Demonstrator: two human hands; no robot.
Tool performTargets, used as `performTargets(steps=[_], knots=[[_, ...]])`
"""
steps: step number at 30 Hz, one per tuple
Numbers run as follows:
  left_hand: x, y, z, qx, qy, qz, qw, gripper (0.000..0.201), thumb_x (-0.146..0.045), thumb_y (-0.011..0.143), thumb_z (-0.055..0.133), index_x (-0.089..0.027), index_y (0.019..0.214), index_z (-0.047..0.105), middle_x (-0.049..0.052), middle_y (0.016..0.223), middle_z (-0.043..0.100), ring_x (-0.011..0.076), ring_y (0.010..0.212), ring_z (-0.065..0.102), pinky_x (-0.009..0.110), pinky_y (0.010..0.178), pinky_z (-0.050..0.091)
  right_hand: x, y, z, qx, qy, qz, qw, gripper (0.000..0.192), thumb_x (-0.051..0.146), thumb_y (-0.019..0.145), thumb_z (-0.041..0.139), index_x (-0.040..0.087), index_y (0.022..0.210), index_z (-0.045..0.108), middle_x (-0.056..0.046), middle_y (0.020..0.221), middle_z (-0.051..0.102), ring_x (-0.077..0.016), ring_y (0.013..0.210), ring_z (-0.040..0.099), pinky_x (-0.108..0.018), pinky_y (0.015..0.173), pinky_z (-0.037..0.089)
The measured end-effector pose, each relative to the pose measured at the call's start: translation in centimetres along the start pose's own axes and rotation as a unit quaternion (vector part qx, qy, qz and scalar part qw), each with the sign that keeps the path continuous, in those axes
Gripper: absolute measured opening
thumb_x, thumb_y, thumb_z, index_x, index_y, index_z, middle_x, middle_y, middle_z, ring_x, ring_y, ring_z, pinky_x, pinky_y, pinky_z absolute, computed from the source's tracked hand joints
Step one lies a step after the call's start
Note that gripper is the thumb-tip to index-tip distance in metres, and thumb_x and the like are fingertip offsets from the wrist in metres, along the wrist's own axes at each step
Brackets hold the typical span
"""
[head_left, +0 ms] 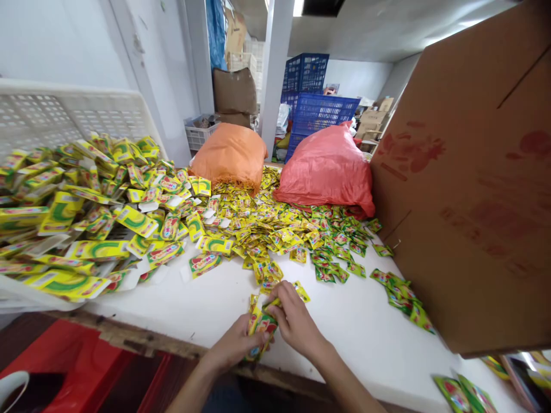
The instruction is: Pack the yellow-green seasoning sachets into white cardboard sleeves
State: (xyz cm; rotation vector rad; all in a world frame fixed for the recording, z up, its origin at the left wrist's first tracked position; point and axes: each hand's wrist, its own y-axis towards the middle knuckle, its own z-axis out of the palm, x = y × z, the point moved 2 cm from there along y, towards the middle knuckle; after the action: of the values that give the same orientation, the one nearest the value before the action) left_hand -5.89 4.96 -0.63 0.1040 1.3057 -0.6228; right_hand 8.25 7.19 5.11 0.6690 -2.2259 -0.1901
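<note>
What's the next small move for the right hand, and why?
Probably ease the packet down into the small yellow box: the left hand holds the box, and the right hand pinches what looks like a packet at its upper end.

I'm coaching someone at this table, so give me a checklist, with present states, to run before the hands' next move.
1. Left hand grips the small carton: ok, thumb and fingers are around it.
2. Right hand is at the carton's far end: ok, its fingers meet there.
3. Carton's contents: cannot tell, the fingers hide the opening.
4. Sachet pile within easy reach: ok, probably; its near edge lies just beyond the hands.
5. Loose cartons all inside the white basket: not ok, several lie on the white table.
6. Red sack apart from the sachets: not ok, it rests against them.
</note>
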Motion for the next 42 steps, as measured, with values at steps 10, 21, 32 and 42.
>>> performTargets(steps=[10, 21, 32, 42], knots=[[-0.8, -0.1, 0.0, -0.055, 0.039, 0.011, 0.998, 0.013, -0.013, 0.060, 0.063, -0.014, 0.073, 0.062, 0.000, 0.069, 0.061, 0.0153, 0.070, 0.053, 0.023, 0.067, 0.042, 1.0, 0.5, 1.8, 0.045, -0.092, -0.052, 0.993, 0.020, 0.018, 0.082, 0.047, 0.018, 0.102, 0.051, -0.009, 0.103, 0.046, -0.0250, 0.098, 0.042, -0.045, 0.087, 0.038], [-0.1, -0.2, -0.2, -0.018, -0.061, -0.028, 0.998, 0.038, -0.039, 0.062, 0.072, -0.012, 0.086, 0.060, 0.005, 0.072, 0.064, 0.0151, 0.064, 0.058, 0.025, 0.061, 0.043, -0.3, -1.0, 0.2, -0.009, -0.029, 0.004, 1.000, 0.018, 0.018, 0.086, 0.044, 0.023, 0.089, 0.061, -0.006, 0.107, 0.050, -0.0238, 0.107, 0.042, -0.044, 0.092, 0.034], [-0.4, 0.1, 0.2, -0.125, -0.029, 0.126, 0.984, 0.057, -0.031, 0.068, 0.070, -0.022, 0.114, 0.038, 0.004, 0.091, 0.064, 0.0182, 0.082, 0.060, 0.029, 0.076, 0.045, -2.2, -4.4, 4.0, -0.157, 0.307, 0.165, 0.924, 0.028, 0.034, 0.081, 0.056, 0.024, 0.105, 0.045, -0.003, 0.094, 0.055, -0.0172, 0.085, 0.056, -0.030, 0.077, 0.047], [-0.2, -0.2, -1.0, -0.144, 0.097, 0.177, 0.969, 0.012, -0.028, 0.079, 0.058, -0.017, 0.079, 0.053, -0.001, 0.074, 0.057, 0.0136, 0.072, 0.056, 0.022, 0.067, 0.043, -1.8, -3.6, 3.2, -0.096, 0.196, 0.115, 0.969, 0.019, 0.030, 0.087, 0.049, 0.019, 0.086, 0.064, -0.005, 0.086, 0.062, -0.0184, 0.087, 0.057, -0.029, 0.080, 0.044]])
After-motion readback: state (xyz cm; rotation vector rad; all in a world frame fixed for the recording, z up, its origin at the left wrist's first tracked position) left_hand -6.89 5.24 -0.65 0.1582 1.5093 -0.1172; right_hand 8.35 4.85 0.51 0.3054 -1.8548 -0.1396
